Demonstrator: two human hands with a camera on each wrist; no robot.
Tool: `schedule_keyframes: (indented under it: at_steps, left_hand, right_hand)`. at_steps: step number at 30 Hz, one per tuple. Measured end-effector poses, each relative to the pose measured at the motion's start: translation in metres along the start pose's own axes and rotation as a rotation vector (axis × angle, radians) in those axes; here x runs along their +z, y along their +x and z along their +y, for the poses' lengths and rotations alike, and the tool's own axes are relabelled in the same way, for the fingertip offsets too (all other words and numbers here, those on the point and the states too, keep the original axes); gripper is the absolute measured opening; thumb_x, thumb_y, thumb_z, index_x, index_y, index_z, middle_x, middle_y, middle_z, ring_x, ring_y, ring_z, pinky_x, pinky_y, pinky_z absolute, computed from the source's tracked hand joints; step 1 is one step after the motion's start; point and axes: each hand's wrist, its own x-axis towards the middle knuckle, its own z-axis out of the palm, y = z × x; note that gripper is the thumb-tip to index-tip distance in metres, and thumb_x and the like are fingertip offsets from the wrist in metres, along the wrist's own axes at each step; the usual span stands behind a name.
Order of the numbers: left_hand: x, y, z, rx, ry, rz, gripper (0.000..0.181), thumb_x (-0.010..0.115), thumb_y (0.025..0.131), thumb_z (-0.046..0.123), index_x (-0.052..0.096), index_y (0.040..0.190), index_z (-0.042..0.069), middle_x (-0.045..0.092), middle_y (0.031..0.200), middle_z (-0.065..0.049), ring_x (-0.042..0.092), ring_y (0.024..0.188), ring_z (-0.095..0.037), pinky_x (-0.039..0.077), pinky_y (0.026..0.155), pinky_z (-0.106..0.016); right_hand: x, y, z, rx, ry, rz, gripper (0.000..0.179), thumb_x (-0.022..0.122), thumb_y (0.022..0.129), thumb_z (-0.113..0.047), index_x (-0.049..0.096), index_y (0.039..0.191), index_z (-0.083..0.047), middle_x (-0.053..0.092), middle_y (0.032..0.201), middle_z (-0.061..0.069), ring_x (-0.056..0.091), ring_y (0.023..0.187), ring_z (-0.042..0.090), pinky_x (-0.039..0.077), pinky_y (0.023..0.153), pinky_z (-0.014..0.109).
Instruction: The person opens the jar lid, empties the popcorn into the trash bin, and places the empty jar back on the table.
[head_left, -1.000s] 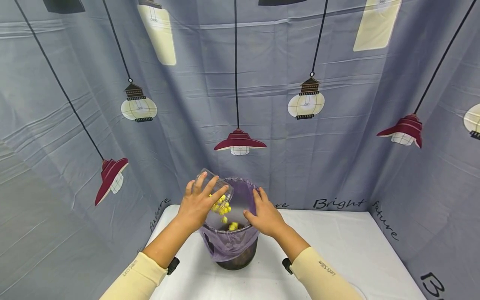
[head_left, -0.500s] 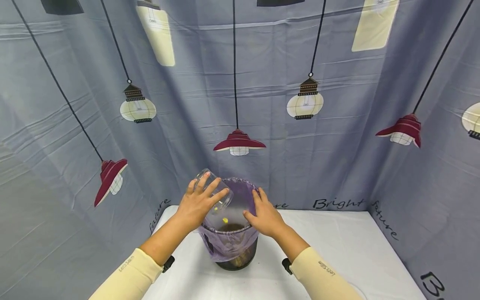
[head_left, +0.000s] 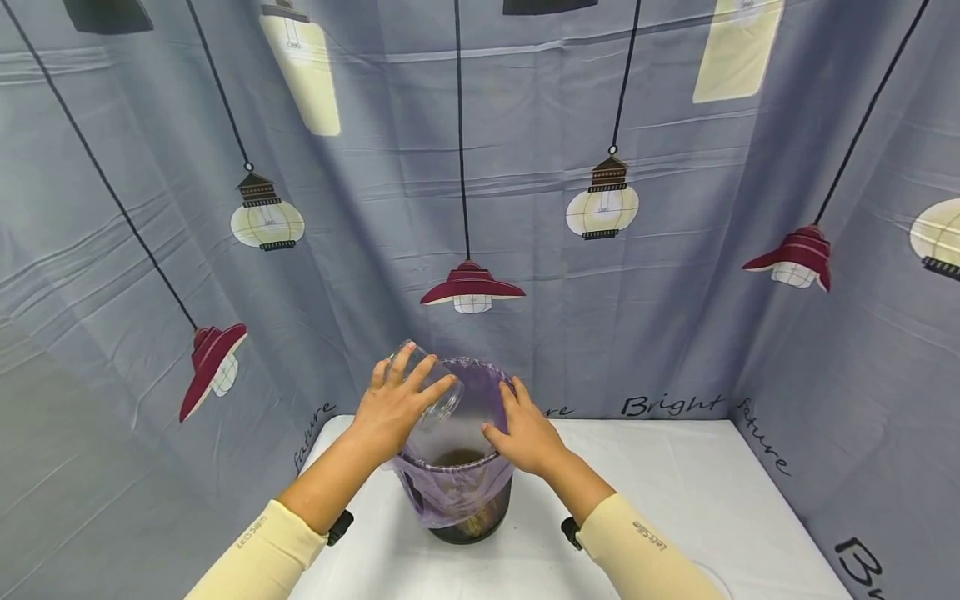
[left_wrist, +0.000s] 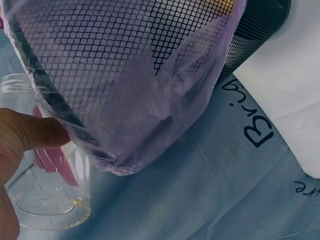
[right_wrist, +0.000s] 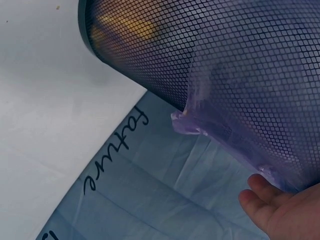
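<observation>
My left hand [head_left: 393, 408] grips a clear plastic jar [head_left: 444, 407], tilted mouth-down over the left side of a mesh trash can [head_left: 472, 527]. Near the jar's base, in the left wrist view, a few yellow specks cling inside the clear wall [left_wrist: 80, 204]; the rest looks see-through. A purple bag [head_left: 450, 492] lines the can and folds over its rim. At the right of that rim rests my right hand [head_left: 528, 433], fingers fairly straight, thumb over the opening. Yellow contents [right_wrist: 137, 27] show through the mesh low in the can.
The can stands on a white-covered table [head_left: 637, 492]. Close behind and at both sides hangs a grey-blue curtain [head_left: 547, 333] with printed lamps and lettering. Small crumbs [right_wrist: 57, 7] lie on the white surface.
The yellow pieces that were tumbling from the jar have dropped into the can, leaving the jar nearly empty. Both hands keep about the same place; the head view shifts slightly.
</observation>
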Motion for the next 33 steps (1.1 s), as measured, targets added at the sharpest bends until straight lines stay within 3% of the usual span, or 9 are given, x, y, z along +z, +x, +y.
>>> schedule_keyframes:
  at_steps: [3,9,14,19,24,28,33]
  left_hand:
    - [0.002,-0.004,-0.003,-0.069,-0.071,0.026,0.109,0.09,0.067,0.007,0.033,0.153,0.038,0.025,0.159,-0.008,0.005,0.149,-0.04,0.028,0.106,-0.061]
    - [0.011,-0.018,-0.015,-0.214,-0.177,0.053,0.106,0.091,0.07,0.027,0.028,0.155,0.036,0.024,0.158,-0.009,0.011,0.147,-0.039,0.031,0.102,-0.064]
    - [0.018,-0.035,-0.021,-0.381,-0.3,0.136,0.11,0.092,0.067,0.041,0.028,0.156,0.031,0.032,0.155,-0.012,0.021,0.143,-0.042,0.036,0.096,-0.066]
    - [0.028,-0.055,-0.027,-0.544,-0.39,0.225,0.111,0.092,0.063,0.048,0.032,0.154,0.023,0.039,0.149,-0.015,0.031,0.137,-0.043,0.04,0.089,-0.067]
    - [0.043,-0.084,-0.029,-0.679,-0.517,0.304,0.109,0.093,0.06,0.047,0.039,0.149,0.016,0.045,0.142,-0.017,0.037,0.132,-0.045,0.039,0.088,-0.069]
    - [0.055,-0.105,-0.027,-0.752,-0.639,0.303,0.11,0.092,0.062,0.045,0.037,0.149,0.008,0.046,0.141,-0.022,0.041,0.128,-0.046,0.038,0.093,-0.068]
    - [0.069,-0.125,-0.019,-0.781,-0.776,0.249,0.111,0.09,0.067,0.047,0.03,0.151,0.003,0.045,0.14,-0.027,0.043,0.125,-0.048,0.039,0.095,-0.068]
  right_hand:
    - [0.001,0.0,0.0,-0.002,0.0,0.006,0.085,0.056,0.095,-0.05,0.022,0.158,-0.006,0.011,0.165,0.02,0.04,0.136,0.05,0.041,0.102,0.066]
    - [0.002,-0.001,0.0,0.0,0.002,-0.01,0.085,0.055,0.095,-0.051,0.021,0.159,-0.007,0.008,0.166,0.018,0.039,0.136,0.052,0.039,0.103,0.067]
    - [0.001,-0.002,0.0,0.005,0.01,-0.011,0.085,0.055,0.095,-0.051,0.021,0.159,-0.007,0.008,0.166,0.018,0.039,0.136,0.052,0.039,0.103,0.067]
    - [-0.001,-0.003,0.0,0.005,0.014,-0.007,0.084,0.055,0.095,-0.051,0.021,0.159,-0.007,0.008,0.166,0.018,0.039,0.136,0.051,0.039,0.103,0.066]
    - [0.0,-0.004,0.0,0.001,0.03,-0.006,0.083,0.056,0.095,-0.048,0.023,0.158,-0.006,0.011,0.165,0.02,0.038,0.138,0.049,0.039,0.103,0.067]
    - [0.001,-0.003,0.001,-0.001,0.024,-0.009,0.083,0.055,0.096,-0.049,0.022,0.158,-0.005,0.011,0.165,0.02,0.039,0.137,0.05,0.039,0.103,0.067]
    - [0.0,-0.001,0.001,-0.007,0.02,0.001,0.084,0.055,0.095,-0.05,0.022,0.158,-0.006,0.01,0.165,0.02,0.039,0.137,0.05,0.039,0.103,0.067]
